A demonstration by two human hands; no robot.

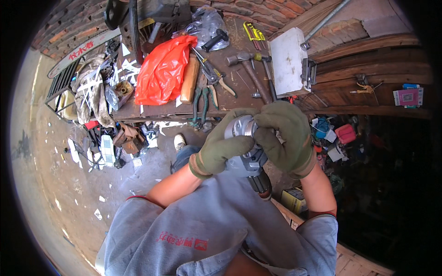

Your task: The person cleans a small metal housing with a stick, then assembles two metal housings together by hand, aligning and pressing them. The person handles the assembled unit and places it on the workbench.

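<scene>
In the head view, a grey power tool (248, 163) sits at the centre of the frame, its dark handle end slanting down toward the grey shirt (207, 207); that pose seems to turn its head up where both gloved hands can reach it. The left hand (225, 140) is wrapped around the side of the tool's head with the thumb across it, probably to steady it. The right hand (285, 138) has its fingers curled in at the metal collar (251, 128); whether they pinch it I cannot tell.

Across the upper middle, a hammer (256, 82) and green-handled pliers (200, 102) lie on the bench (149, 110), handles mostly toward the person, which would suit easy picking up. A red bag (161, 69) lies beside a wooden block (190, 80), upper left of centre.
</scene>
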